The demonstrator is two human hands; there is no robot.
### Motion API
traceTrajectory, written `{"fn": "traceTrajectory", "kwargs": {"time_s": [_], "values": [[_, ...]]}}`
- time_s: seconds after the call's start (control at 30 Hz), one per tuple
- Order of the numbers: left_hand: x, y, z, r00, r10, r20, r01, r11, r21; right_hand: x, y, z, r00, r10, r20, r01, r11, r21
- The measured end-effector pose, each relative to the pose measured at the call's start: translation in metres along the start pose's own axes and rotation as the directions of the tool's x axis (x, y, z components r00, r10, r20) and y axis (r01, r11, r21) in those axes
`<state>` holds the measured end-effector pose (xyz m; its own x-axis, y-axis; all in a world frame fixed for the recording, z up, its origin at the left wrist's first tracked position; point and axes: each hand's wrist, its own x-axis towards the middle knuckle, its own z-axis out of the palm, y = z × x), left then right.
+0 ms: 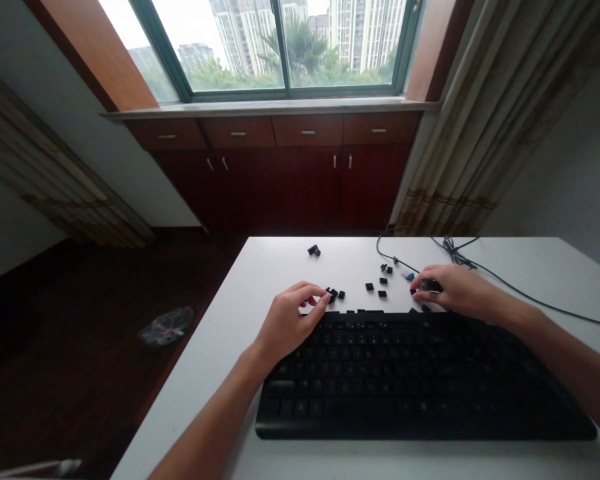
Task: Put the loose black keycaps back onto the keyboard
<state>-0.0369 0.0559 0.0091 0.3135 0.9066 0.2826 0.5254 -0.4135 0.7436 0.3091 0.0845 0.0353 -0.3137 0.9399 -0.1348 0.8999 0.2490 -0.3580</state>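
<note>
Black keycaps (334, 295) loose on white desk (260, 293); right hand (460, 290) fingers pinch one; left hand (287, 323) fingers curled at others, grip unclear.

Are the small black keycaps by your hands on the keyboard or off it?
Off: the small square black plastic keycaps lie loose on the white table, beyond the far edge of the black keyboard.

The keyboard (420, 380) is matt black plastic, and the loose keycaps (369, 287) look like the same stuff. Smooth white tabletop (280, 267), glossy reddish wood cabinet doors (280, 187), woven cloth curtain (455, 133), and a rubbery-looking black cable (510, 287).
</note>
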Motion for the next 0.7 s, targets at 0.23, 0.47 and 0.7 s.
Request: {"fn": "traceTrajectory", "kwargs": {"time_s": [0.23,0.47,0.7], "values": [[-0.010,0.029,0.009,0.991,0.132,0.002,-0.132,0.989,-0.071,-0.018,-0.070,0.013,0.972,-0.201,-0.125,0.230,0.927,0.297],[-0.020,0.054,0.027,0.992,-0.061,0.111,0.105,0.887,-0.450,-0.037,-0.108,0.035,0.880,-0.312,-0.358,0.412,0.877,0.247],[-0.022,0.049,0.032,0.984,-0.105,0.142,0.169,0.794,-0.584,-0.044,-0.102,0.042,0.751,-0.510,-0.419,0.585,0.808,0.066]]}}
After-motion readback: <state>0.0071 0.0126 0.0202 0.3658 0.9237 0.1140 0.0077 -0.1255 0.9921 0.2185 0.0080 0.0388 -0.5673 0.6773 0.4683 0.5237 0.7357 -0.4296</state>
